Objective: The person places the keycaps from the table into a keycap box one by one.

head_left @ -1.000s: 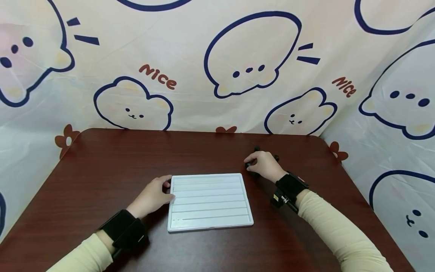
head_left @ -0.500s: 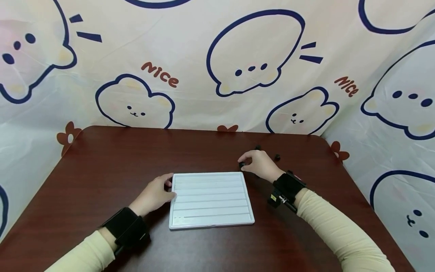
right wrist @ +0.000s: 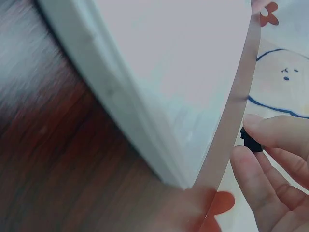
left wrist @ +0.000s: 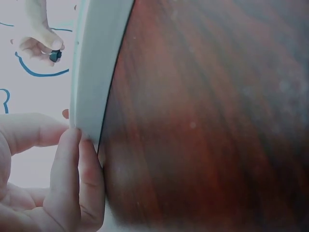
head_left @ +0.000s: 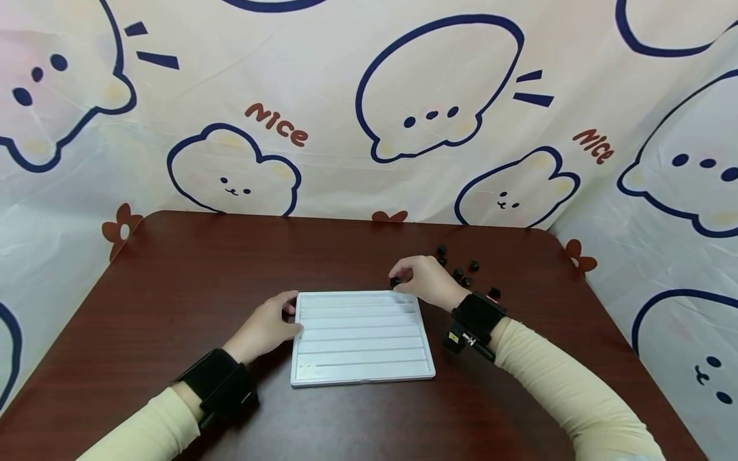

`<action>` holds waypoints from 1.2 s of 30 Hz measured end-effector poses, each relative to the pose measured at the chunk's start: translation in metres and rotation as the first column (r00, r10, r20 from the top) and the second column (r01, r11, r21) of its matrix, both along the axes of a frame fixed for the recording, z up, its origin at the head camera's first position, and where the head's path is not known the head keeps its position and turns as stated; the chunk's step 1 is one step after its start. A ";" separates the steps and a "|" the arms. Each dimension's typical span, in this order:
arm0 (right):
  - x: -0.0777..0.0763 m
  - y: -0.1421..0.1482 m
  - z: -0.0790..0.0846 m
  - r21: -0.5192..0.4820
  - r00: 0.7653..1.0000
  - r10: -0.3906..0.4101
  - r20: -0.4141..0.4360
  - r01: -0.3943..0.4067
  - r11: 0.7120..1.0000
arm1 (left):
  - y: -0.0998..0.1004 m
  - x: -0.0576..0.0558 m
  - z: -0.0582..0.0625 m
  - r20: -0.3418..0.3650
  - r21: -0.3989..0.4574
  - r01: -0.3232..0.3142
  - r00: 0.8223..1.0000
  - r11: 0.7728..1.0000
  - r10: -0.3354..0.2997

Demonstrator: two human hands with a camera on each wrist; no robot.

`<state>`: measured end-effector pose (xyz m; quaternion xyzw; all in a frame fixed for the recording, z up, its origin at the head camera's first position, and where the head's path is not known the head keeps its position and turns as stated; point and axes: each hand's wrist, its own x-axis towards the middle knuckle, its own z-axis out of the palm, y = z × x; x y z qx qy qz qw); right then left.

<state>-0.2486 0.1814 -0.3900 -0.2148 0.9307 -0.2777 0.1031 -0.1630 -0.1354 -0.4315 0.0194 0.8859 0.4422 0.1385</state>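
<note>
A white rectangular board with raised lines across it lies flat on the brown table. My left hand holds it by the upper left edge, thumb on top; in the left wrist view, fingers lie along the board's side. Just past the board's far right corner, my right hand pinches a small black piece. Seen from the right wrist, this black block sits between thumb and fingertips, and its finer shape is too dark to make out.
Several similar small black pieces lie scattered behind and right of my right hand, one of them close by the wrist. Beyond the table hangs a white cloth printed with cartoon animals.
My right hand has moved left along the board's far side with the black piece, uncovering several pieces at the right. My left hand keeps its hold on the board; the head view shifts slightly.
</note>
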 end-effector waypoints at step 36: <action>0.007 -0.089 -0.016 -0.007 0.975 0.224 -0.007 -0.224 0.975 | 0.000 -0.004 0.001 -0.002 -0.004 -0.012 1.000 1.000 0.012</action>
